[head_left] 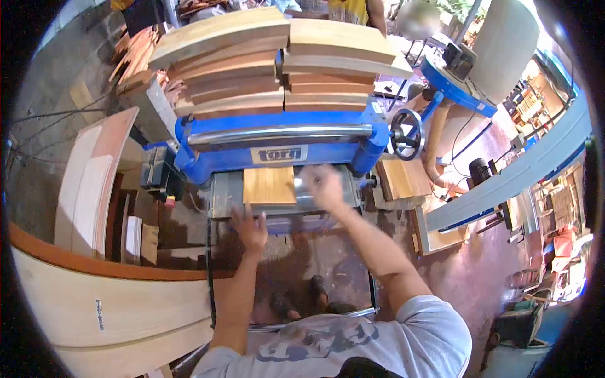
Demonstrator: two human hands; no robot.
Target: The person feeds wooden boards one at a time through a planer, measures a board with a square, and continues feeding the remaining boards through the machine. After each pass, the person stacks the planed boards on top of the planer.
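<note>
A light wooden board (269, 186) lies on the metal bed (222, 196) of a blue thickness planer (220, 157), its far end at the machine's opening. My left hand (249, 230) is just below the board's near left corner, fingers spread, and nothing shows in it. Right of the board, over the shiny part of the bed, my right hand (324, 188) is smeared by motion. Its fingers cannot be made out, nor whether they hold anything.
Thick planks (220, 28) are stacked on top of the planer. A black handwheel (408, 134) sits at its right side. More boards (403, 179) lie to the right, large panels (94, 176) lean at left. A person in yellow (348, 11) stands behind the stack.
</note>
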